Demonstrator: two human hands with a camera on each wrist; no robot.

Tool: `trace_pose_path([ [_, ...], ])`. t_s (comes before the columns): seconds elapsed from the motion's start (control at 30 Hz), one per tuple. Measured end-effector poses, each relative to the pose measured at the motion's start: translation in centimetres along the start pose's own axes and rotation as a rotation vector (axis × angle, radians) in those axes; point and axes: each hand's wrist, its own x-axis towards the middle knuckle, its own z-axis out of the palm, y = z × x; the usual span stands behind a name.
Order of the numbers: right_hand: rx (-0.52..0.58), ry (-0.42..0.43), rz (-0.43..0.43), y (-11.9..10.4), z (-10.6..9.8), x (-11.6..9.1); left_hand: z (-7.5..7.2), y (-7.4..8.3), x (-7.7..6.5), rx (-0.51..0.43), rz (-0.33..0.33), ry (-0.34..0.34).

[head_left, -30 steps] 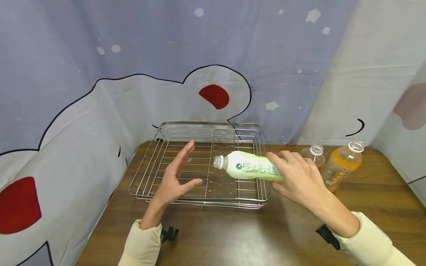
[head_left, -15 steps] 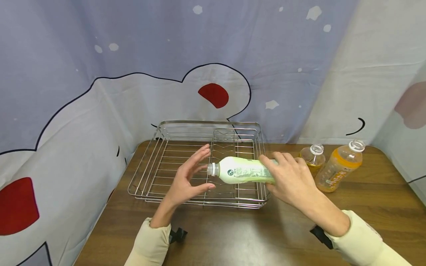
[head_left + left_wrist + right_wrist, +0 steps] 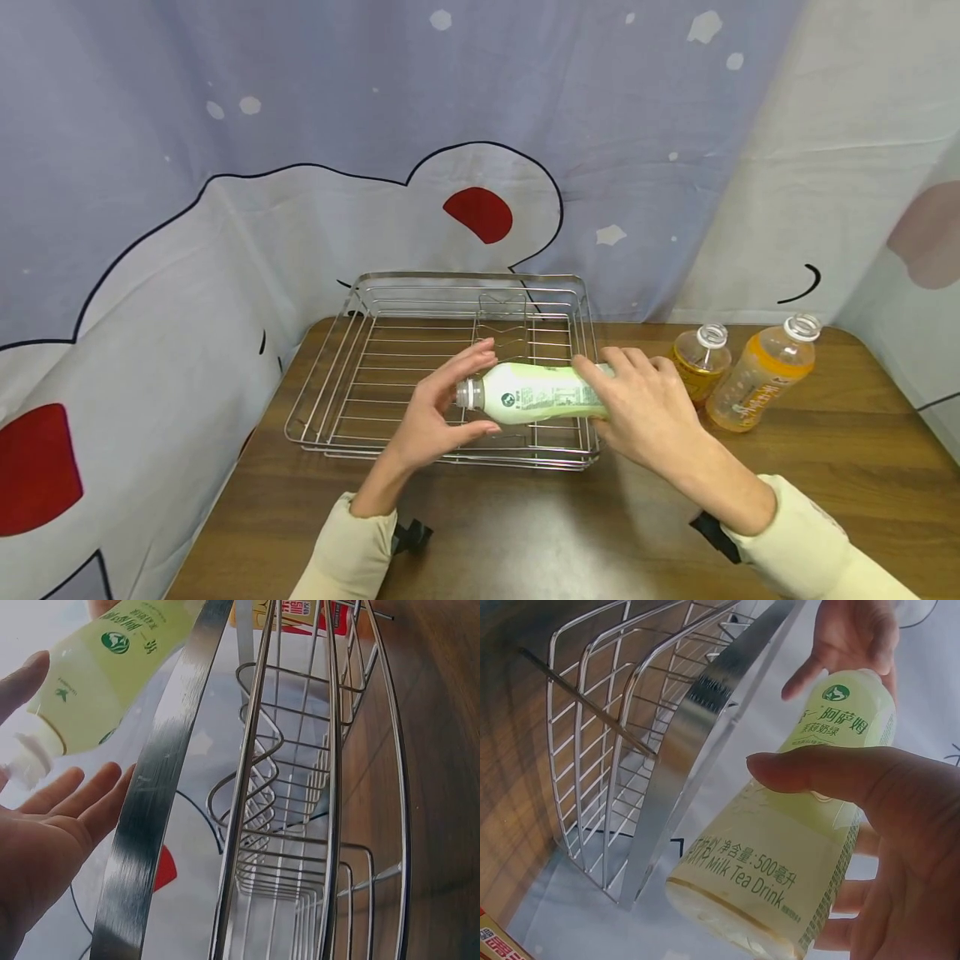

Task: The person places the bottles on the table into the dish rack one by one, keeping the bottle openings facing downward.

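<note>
A pale green milk tea bottle (image 3: 536, 393) lies on its side in the air over the wire rack (image 3: 420, 454), its clear neck pointing left. My right hand (image 3: 648, 408) grips the bottle near its base; in the right wrist view the thumb (image 3: 810, 771) lies across the label. My left hand (image 3: 435, 412) is at the neck end, thumb below and fingers above, spread around the neck. In the left wrist view its fingers (image 3: 82, 799) are extended beside the neck; whether they touch it I cannot tell. The neck shows a white ring and no coloured cap.
Two bottles stand on the wooden table (image 3: 525, 533) to the right: a small one with a yellow label (image 3: 697, 367) and a taller orange-labelled one (image 3: 761, 379). A patterned curtain (image 3: 300, 242) hangs directly behind the rack.
My right hand has carried the bottle left and slightly down. My left hand has moved right, from apart to around the bottle's neck.
</note>
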Motion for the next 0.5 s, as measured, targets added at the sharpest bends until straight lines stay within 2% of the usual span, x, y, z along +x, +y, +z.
trace_pose_path([
  [0.27, -0.032, -0.02, -0.009, -0.64, 0.11, 0.22, 0.61, -0.01, -0.15, 0.07, -0.03, 0.002],
  [0.5, -0.037, -0.02, -0.014, -0.77, 0.2, 0.21, 0.75, 0.08, -0.24, 0.079, -0.04, 0.003],
])
